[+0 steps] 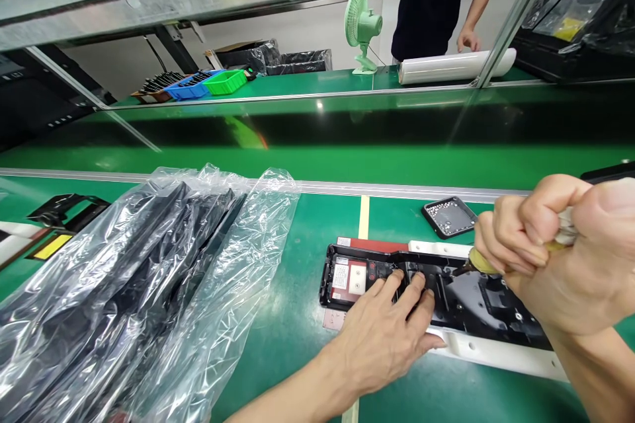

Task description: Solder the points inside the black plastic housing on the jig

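Observation:
My left hand (389, 337) lies with fingers spread on a long black plastic housing (486, 304), pressing near its middle. My right hand (560, 251) is closed around a yellow-handled screwdriver (479, 262), held at a slant. Its dark tip reaches down to the inside of the housing, just right of my left fingertips; the exact contact point is too small to make out. The housing lies open side up on a white fixture (506, 355) with a red base plate (380, 244). Behind it sits a small black tray (450, 217) of tiny metal screws.
Clear plastic wrap (258, 251) covers black parts on the left. Further left are loose black frames (69, 208). A metal rail crosses behind the work area. Beyond it stand blue (193, 84) and green bins (225, 82), a fan (364, 30), a white roll (446, 68) and another person (429, 13).

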Motion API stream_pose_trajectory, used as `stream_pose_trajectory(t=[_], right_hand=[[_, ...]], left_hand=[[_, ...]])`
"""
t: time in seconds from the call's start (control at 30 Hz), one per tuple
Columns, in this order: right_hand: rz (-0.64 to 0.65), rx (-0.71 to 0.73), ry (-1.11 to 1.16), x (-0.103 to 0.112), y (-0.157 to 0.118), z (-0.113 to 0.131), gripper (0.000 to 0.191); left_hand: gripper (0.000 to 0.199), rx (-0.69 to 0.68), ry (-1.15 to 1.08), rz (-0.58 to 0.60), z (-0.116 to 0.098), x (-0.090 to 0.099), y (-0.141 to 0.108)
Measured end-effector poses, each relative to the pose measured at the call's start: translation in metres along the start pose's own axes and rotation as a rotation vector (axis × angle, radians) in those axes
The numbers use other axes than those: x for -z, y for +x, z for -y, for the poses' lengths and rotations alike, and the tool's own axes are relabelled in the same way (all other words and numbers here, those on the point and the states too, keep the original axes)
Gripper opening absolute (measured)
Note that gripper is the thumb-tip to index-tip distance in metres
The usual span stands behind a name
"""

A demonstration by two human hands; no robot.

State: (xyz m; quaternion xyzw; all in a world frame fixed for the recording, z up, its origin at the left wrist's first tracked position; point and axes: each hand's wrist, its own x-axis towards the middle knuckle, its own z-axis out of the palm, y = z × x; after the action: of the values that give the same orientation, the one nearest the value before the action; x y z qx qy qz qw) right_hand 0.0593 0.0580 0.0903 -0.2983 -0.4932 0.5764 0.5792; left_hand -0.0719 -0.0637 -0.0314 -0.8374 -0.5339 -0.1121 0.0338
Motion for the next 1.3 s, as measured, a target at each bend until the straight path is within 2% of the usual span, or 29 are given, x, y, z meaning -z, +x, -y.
stream_pose_trajectory(t=[0.3, 0.47, 0.77, 0.93, 1.3], right_hand=[[-0.024, 0.001, -0.005, -0.0026, -0.0023, 0.0, 0.053], [0.036, -0.013, -0.011, -0.0022, -0.0009, 0.0012, 0.053], [-0.019, -0.024, -0.004, -0.0038, -0.0011, 0.0008, 0.053], [-0.004, -0.027, -0.002, -0.0035, -0.0012, 0.0011, 0.052], [0.026, -0.007, 0.008, -0.0007, -0.0034, 0.0008, 0.043]], left_hand=[[0.056, -0.002, -0.001, -0.005, 0.0, -0.0004, -0.0008], [0.057, 0.003, -0.009, 0.003, 0.0, -0.0004, -0.0005], [0.057, 0.004, -0.017, 0.008, 0.0005, 0.0002, 0.0], [0.058, 0.004, -0.021, 0.009, 0.0005, -0.0008, -0.0001], [0.058, 0.004, -0.025, 0.011, -0.0002, -0.0002, -0.0004]])
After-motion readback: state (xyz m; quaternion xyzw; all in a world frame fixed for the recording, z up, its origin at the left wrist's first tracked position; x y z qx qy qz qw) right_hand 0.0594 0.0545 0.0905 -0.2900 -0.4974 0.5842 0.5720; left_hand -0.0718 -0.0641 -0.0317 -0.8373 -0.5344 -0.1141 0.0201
